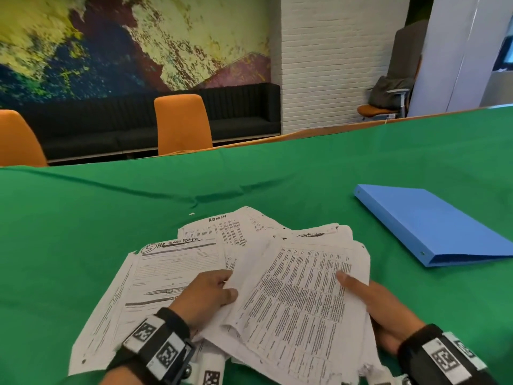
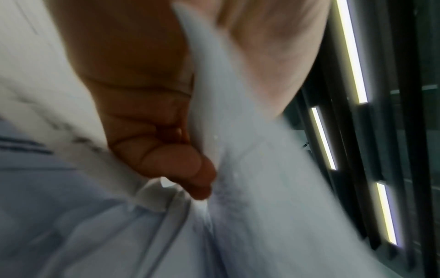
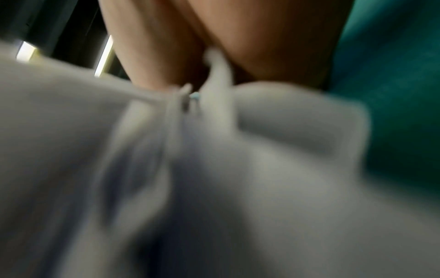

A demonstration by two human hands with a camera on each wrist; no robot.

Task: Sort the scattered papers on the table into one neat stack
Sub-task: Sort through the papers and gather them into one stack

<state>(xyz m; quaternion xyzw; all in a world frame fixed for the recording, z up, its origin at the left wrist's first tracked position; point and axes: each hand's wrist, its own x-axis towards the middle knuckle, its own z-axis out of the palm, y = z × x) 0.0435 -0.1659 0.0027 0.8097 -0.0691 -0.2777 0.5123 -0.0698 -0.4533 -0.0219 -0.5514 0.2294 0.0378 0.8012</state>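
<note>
Loose printed papers (image 1: 299,290) sit fanned on the green tablecloth (image 1: 83,218), near the table's front edge, left of a blue binder (image 1: 433,226). Left hand (image 1: 205,295) pinches the bundle's left edge, fingers curled round it; right hand (image 1: 383,307) holds the right edge, thumb on top. The top sheet's long axis runs away from the person, tilted right; lower sheets splay leftward. Best, I judge: loosen both grips, stand the bundle on edge, tap it square.
</note>
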